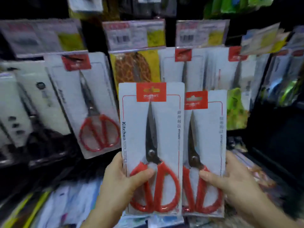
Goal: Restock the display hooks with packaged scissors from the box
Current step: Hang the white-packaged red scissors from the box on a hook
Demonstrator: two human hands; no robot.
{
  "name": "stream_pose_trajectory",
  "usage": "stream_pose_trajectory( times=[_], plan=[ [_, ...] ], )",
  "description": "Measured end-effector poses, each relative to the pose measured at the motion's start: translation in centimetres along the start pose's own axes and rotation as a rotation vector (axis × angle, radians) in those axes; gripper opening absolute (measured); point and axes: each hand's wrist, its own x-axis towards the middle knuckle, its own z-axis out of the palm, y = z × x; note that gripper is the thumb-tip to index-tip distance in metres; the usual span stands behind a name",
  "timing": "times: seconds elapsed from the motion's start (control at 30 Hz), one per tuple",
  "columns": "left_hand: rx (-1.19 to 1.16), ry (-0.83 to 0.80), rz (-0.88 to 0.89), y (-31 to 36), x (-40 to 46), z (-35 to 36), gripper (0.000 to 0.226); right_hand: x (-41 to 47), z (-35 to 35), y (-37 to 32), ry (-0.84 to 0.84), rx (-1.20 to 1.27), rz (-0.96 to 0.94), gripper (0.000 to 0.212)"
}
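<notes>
Packaged scissors: the left hand (121, 180) grips one pack (151, 145), the right hand (233, 176) another (207, 150), both upright before the display. Next, probably, thread a header hole onto a hook.

**A shop's hanging display**

A retail shop is shown. Carded scissors packs (92, 102) are hung in rows against a dark display wall, and price labels with barcodes (134, 34) are fixed above each row. More packaged goods (236, 106) are crowded to the right.
</notes>
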Motion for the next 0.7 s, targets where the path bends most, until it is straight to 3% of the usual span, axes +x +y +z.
stream_pose_trajectory(
  times=[0.07,0.17,0.27,0.43,0.7],
  plan=[
    [0.004,0.070,0.029,0.8,-0.1,-3.9,0.050,1.3,3.9,-0.1,-0.039,-0.008,-0.040,0.073],
    [0.019,0.152,0.058,1.9,-0.2,-8.8,0.062,2.7,9.3,-0.7,-0.087,0.049,-0.102,0.069],
    [0.030,0.203,0.062,3.1,-0.4,-12.3,0.065,3.6,13.4,-1.4,-0.184,0.044,-0.164,0.086],
    [-0.016,0.276,0.078,4.2,-0.7,-15.5,0.043,5.1,18.3,-2.5,-0.193,0.045,-0.230,0.066],
    [-0.082,0.336,0.090,4.1,-1.2,-16.9,0.040,7.1,21.5,-6.1,-0.317,0.095,-0.279,0.058]
  ],
)
